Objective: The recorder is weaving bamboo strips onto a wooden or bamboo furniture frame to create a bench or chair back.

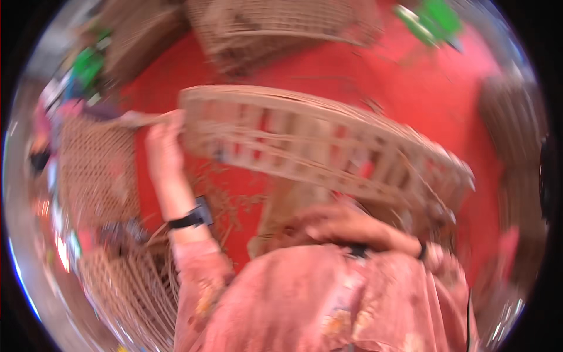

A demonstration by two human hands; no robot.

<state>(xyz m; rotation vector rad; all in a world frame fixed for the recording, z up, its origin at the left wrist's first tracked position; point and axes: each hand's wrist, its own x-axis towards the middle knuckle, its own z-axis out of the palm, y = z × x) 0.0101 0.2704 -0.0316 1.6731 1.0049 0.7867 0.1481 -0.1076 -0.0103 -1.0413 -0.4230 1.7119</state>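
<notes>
A long, light-brown woven cane frame (281,132) slants across the middle, with a row of open slots between its upright strips. Its left end is in my left hand (166,144), whose fingers appear closed at the edge, though motion smears them. A dark band with a small device (193,218) is round my left wrist. My right hand (328,226) lies low in front of my body, below the frame; its fingers point left and are too blurred to tell what they hold. A loose thin cane strip (425,185) hangs off the frame's right part.
Red floor covering (234,182) carries scattered cane scraps. Woven pieces (97,170) stand at left, more woven work (281,23) at the far side, and a brown stack (510,123) at right. A green object (434,23) lies far right. Another person's pink clothing (70,108) shows far left.
</notes>
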